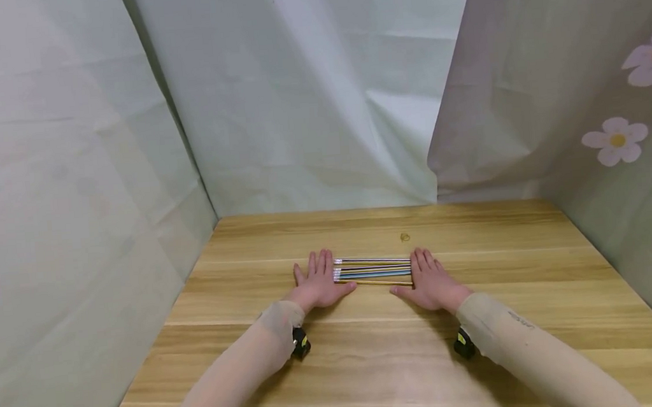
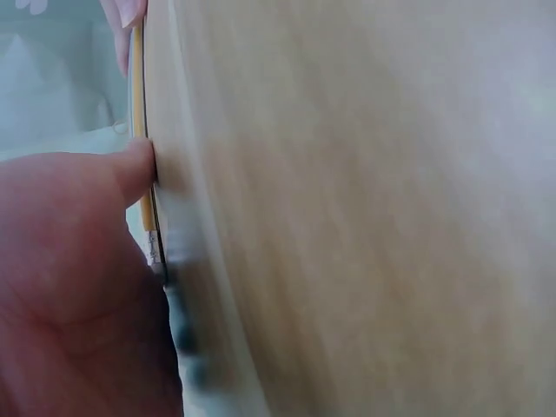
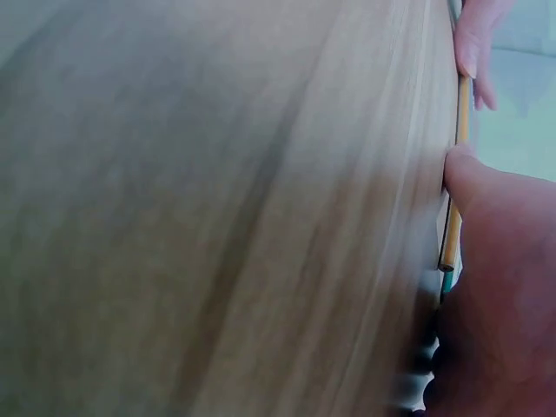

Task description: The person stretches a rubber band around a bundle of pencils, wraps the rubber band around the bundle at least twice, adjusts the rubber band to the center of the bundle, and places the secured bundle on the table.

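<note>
Several pencils (image 1: 373, 274) lie side by side on the wooden table, their eraser ends toward the left. Yellow, blue and dark striped bodies show among them. My left hand (image 1: 318, 286) rests at the eraser ends with straight, spread fingers, its thumb by the nearest yellow pencil (image 2: 146, 213). At the other ends, my right hand (image 1: 428, 281) lies with its fingers extended and its thumb pointing inward. In the right wrist view, that thumb touches the yellow pencil (image 3: 452, 234) near its end. The palms partly hide the pencil ends.
Thin yellowish rubber bands (image 1: 405, 237) lie behind the pencils, toward the table's back edge. Pale cloth (image 1: 306, 103) hangs behind the wooden table (image 1: 373, 366) and along both sides, with printed flowers at the right. A small dark camera is strapped under each wrist.
</note>
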{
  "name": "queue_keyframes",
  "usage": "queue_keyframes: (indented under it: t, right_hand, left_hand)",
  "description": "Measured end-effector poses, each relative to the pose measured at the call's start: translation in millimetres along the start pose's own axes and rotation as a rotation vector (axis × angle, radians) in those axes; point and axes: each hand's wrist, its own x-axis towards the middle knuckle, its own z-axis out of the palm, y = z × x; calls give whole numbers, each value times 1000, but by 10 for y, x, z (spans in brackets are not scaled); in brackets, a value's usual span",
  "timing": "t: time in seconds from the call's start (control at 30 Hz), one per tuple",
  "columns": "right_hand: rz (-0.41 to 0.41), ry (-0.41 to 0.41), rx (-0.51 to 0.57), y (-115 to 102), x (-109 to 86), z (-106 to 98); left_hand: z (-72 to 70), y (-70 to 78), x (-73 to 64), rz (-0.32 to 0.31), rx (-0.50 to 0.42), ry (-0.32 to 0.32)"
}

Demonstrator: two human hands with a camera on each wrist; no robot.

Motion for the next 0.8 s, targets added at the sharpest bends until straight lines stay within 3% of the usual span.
queue_keyframes:
  t: [0.4,0.63,0.7,0.8]
  right_hand:
    - [-23,30,16,74,-3,-23]
    - [-210,158,3,65,102,-107]
    - [-260,159,-6,34,150,-161]
    - [-312,94,-3,-43,243,-252]
  left_hand:
    - [-4,54,-89,52,47,35]
    - [-184,204,-144,266,73,171]
    - [-261,274,-149,332,77,164]
    - [-366,378,-116,383,134,76]
